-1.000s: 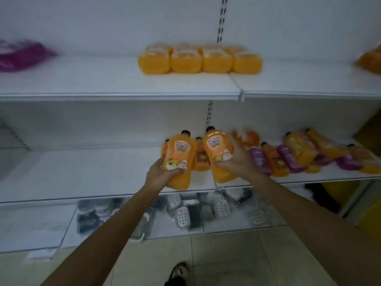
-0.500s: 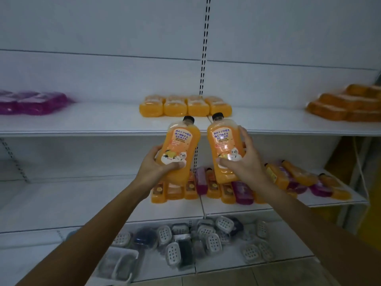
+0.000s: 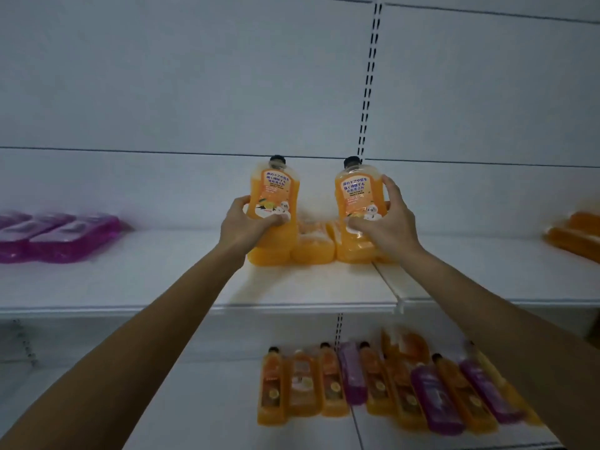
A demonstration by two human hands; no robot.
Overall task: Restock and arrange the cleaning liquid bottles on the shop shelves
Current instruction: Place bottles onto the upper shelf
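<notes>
My left hand (image 3: 248,224) grips an orange cleaning liquid bottle (image 3: 274,193) with a black cap and a label, held upright over the upper shelf (image 3: 194,280). My right hand (image 3: 386,222) grips a second orange bottle (image 3: 355,196) the same way, a little to the right. Both bottles are above a row of orange bottles (image 3: 311,246) lying flat at the back of that shelf; whether they touch the row I cannot tell.
Purple bottles (image 3: 61,237) lie flat at the left of the upper shelf, orange ones (image 3: 576,235) at its far right. On the lower shelf (image 3: 194,401) several orange and purple bottles (image 3: 389,391) lie side by side. A slotted upright (image 3: 368,79) runs up the back wall.
Both hands have lifted their bottles from the lower shelf up to the upper shelf, over the row of flat orange bottles. The view has tilted upward.
</notes>
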